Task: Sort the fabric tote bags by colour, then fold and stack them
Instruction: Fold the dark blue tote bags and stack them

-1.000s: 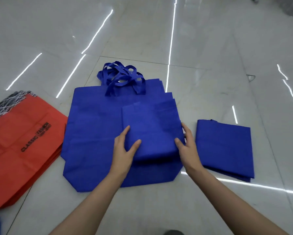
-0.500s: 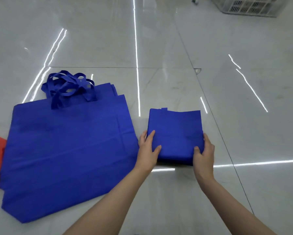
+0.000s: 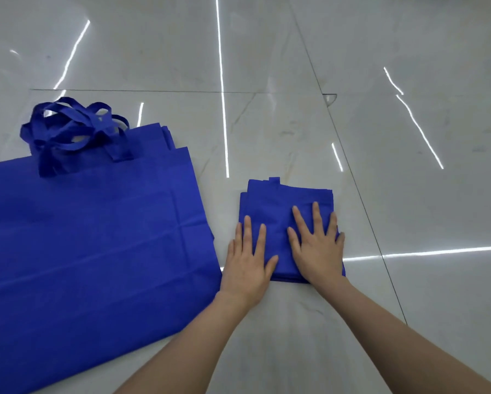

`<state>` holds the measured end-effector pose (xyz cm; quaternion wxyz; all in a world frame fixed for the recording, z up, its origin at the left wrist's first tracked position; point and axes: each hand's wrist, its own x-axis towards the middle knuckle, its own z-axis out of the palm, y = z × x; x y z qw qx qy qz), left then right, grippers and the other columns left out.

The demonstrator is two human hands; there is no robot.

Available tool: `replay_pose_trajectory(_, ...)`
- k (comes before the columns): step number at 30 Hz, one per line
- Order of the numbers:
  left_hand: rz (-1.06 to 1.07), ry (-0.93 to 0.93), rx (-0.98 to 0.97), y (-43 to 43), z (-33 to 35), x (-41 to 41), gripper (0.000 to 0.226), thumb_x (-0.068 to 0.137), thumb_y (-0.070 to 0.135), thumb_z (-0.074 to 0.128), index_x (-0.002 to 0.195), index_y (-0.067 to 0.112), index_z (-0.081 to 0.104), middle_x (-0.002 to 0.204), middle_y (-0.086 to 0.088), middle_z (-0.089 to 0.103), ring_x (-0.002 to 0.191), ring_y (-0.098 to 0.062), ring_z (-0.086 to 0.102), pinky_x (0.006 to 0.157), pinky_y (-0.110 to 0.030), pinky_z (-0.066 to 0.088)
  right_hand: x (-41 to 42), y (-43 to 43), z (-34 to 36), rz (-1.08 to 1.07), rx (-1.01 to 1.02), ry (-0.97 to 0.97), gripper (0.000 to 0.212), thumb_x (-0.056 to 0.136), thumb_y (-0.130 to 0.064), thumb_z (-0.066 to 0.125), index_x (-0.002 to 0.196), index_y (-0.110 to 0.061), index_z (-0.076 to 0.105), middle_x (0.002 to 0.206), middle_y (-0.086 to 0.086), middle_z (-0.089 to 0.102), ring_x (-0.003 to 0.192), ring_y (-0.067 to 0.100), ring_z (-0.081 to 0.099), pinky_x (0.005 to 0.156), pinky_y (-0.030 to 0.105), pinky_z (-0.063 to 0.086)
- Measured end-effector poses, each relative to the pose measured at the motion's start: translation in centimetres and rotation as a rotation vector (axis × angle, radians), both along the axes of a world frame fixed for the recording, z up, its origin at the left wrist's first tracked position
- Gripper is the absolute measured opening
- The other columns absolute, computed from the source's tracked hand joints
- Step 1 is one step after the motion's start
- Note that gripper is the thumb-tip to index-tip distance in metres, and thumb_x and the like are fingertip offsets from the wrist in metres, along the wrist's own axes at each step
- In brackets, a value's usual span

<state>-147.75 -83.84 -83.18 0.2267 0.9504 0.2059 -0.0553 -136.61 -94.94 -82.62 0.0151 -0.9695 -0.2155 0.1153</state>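
At the far left we see the pile of unfolded blue tote bags (image 3: 82,251) lying flat on the pale, glossy floor (image 3: 409,137). Their handles (image 3: 71,132) are bunched in a loose tangle at the far edge, and several bag edges show stepped behind the top one. The pile's right edge sits just beside our left wrist, with a narrow strip of floor between it and the next stack.

Our left grip (image 3: 247,265) is released, palm down with the fingers straight. It rests on the near left corner of the folded blue bags (image 3: 275,206). The thumb lies across the fabric near the front edge, and the outer fingers run along the stack's left border.

The folded blue bags form a small squarish stack on the floor, with a short tab of handle poking out at the far edge.

Our right grip (image 3: 315,245) is also released and pressed flat on the right half of that stack. The fingers are spread and point away from us, and the little finger reaches the right edge. The two grips lie close together on the fabric without touching. A dark tile seam runs diagonally just right of the stack.
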Motion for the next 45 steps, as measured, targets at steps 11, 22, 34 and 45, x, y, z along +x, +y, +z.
replay_pose_trajectory(11,0.000,0.044,-0.030,0.0,0.8,0.2,0.071,0.088,0.058,0.002,0.147,0.021,-0.011,0.149,-0.006,-0.030,0.141,-0.025,-0.021,0.116,-0.039,0.001,0.1,0.1,-0.1,0.028,-0.012,-0.048,0.072,0.080,-0.063,-0.008,0.148,-0.043,0.005,0.160,-0.004,-0.002,0.145,0.032,-0.005,0.113,0.056,0.002)
replay_pose_trajectory(22,0.032,-0.234,-0.064,7.0,5.1,-11.1,0.039,0.095,0.026,0.050,0.132,0.014,0.049,0.144,-0.004,0.039,0.130,-0.019,0.039,0.107,-0.026,0.027,-4.7,2.1,5.2,0.579,0.523,-0.465,0.030,0.089,-0.021,0.045,0.106,-0.008,0.065,0.125,0.013,0.056,0.119,0.029,0.044,0.111,0.050,0.019)
replay_pose_trajectory(34,0.285,0.019,-0.070,12.9,2.2,-28.6,0.070,0.083,0.053,0.059,0.140,0.017,0.039,0.150,-0.003,0.029,0.135,-0.020,0.033,0.110,-0.028,0.025,-18.5,10.9,1.2,1.121,0.050,0.190,0.049,0.075,-0.036,0.075,0.115,-0.010,0.062,0.131,0.013,0.056,0.118,0.031,0.056,0.097,0.047,0.045)
replay_pose_trajectory(45,0.200,-0.048,0.179,16.6,2.1,-35.7,0.064,0.072,0.011,0.076,0.130,0.018,0.053,0.140,0.000,0.049,0.130,-0.024,0.045,0.104,-0.045,0.028,-19.6,11.5,4.1,0.976,0.074,0.195,0.044,0.105,-0.023,0.024,0.147,-0.010,0.024,0.152,0.005,0.032,0.136,0.020,0.034,0.106,0.025,0.026)
